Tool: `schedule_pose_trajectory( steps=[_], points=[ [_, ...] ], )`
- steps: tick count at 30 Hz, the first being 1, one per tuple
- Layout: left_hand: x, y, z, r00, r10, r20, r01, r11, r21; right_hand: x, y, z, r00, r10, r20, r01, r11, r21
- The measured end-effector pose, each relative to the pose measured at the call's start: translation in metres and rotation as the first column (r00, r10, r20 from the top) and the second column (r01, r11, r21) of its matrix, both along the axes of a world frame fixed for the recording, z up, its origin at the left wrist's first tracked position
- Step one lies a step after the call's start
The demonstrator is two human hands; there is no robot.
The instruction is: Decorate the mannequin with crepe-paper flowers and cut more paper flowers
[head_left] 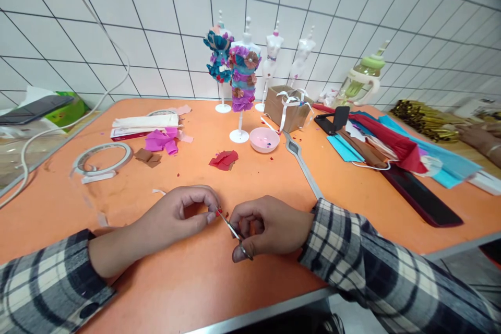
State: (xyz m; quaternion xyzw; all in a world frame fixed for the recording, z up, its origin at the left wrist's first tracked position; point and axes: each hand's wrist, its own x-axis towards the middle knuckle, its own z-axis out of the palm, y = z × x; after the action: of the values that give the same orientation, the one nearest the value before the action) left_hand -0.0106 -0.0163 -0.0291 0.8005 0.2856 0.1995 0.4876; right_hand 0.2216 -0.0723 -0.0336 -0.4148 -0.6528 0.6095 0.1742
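My right hand [268,224] grips a small pair of scissors [235,231], thumb and fingers at the handles, blades pointing left toward my other hand. Between the thumb and forefinger of my left hand [191,211] is a tiny piece of red paper [218,212], with the blade tips right at it. Just beyond my hands lies a small stack of red crepe paper [224,160]. A pink bowl [264,140] holding small scraps stands behind. Beside it is a mini mannequin [246,74] dressed in purple, blue and brown paper flowers.
Rolls of tape [102,158], purple paper [162,140] and brown paper squares [147,157] lie left. More mannequins stand at the back near a cardboard box [287,108]. Right are a phone [420,195], colored paper sheets [391,138] and a bottle [360,81]. Another person's hand [479,138] shows far right.
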Motion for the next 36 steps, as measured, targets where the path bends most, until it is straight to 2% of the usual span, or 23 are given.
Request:
schedule_pose_trajectory(
  steps=[23,31,36],
  points=[
    [0.002,-0.002,0.003,0.999,0.019,-0.032,-0.018,1.0,0.017,0.001,0.0,-0.006,0.999,0.034,0.019,-0.034,0.999,0.023],
    [0.004,-0.002,0.004,1.0,0.008,-0.008,-0.008,1.0,0.017,0.002,-0.001,0.005,0.997,0.036,0.066,-0.039,0.999,0.035],
    [0.003,-0.002,0.002,1.0,-0.001,-0.004,0.001,1.0,0.016,0.003,-0.002,0.004,0.999,0.041,0.037,-0.042,0.999,0.028]
  ],
)
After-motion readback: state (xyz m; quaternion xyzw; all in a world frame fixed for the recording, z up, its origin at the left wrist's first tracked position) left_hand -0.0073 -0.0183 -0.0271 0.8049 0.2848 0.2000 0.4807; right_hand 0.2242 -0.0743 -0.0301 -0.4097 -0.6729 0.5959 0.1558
